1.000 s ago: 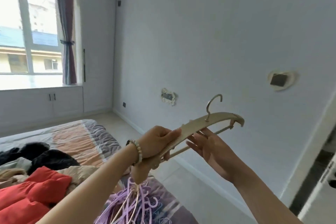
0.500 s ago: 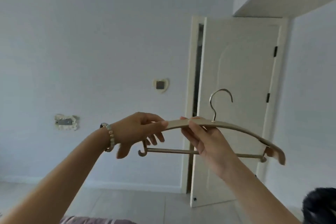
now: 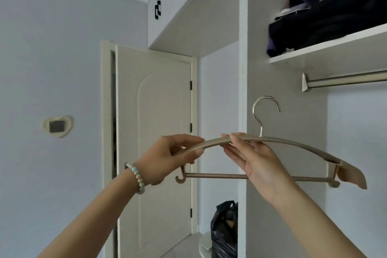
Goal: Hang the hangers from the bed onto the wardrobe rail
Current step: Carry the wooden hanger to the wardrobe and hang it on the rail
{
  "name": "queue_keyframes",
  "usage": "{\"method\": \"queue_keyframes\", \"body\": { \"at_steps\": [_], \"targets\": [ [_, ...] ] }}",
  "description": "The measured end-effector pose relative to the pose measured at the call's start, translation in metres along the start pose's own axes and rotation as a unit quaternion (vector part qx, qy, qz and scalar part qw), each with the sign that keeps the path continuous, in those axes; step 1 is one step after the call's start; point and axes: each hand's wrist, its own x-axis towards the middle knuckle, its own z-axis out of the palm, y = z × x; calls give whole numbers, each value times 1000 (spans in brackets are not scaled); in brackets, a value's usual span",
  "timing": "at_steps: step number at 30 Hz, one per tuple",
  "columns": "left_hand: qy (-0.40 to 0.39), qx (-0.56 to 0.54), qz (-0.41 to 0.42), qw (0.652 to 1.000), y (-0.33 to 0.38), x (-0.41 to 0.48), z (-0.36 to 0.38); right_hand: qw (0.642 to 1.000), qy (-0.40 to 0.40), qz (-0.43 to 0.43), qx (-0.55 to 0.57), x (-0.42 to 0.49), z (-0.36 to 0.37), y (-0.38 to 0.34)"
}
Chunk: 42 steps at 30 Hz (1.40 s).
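Observation:
A beige hanger (image 3: 297, 147) with a metal hook (image 3: 265, 111) and a lower bar is held level in front of the open wardrobe. My left hand (image 3: 167, 158), with a bead bracelet on the wrist, pinches the hanger's left end. My right hand (image 3: 253, 161) grips the hanger's arm just left of the hook, its fingers curled over the top. The metal wardrobe rail (image 3: 345, 79) runs under a shelf at the upper right, above and to the right of the hook. The bed and the other hangers are out of view.
Dark folded clothes (image 3: 335, 10) lie on the white shelf (image 3: 326, 49) above the rail. A white wardrobe side panel (image 3: 243, 90) stands just left of the hook. A cream door (image 3: 155, 132) stands behind, and a black plastic bag (image 3: 225, 228) sits on the floor below.
The view swung right from the bed and wall to the wardrobe. Both hands carried the hanger along, now level and below the rail, which has come into view.

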Motion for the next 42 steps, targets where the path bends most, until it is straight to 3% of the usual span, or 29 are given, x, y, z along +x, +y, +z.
{"method": "queue_keyframes", "body": {
  "at_steps": [5,11,14,17,24,30,42],
  "targets": [
    [32,-52,40,997,10,78,76,998,52,-28,-24,37,-87,-29],
    [100,-84,58,990,18,179,176,978,169,-97,-77,100,-183,-47],
    [120,-92,50,987,21,226,217,964,178,-83,-178,126,-222,-52],
    [127,-97,38,986,21,273,245,961,177,-66,-201,161,-264,-58],
    [21,53,53,997,19,338,260,951,156,-72,-256,247,-330,-87],
    [102,-37,58,992,18,387,265,958,180,-68,-214,304,-354,-90],
    [125,-38,60,990,-6,410,276,957,216,-31,-194,329,-371,-59]
  ]
}}
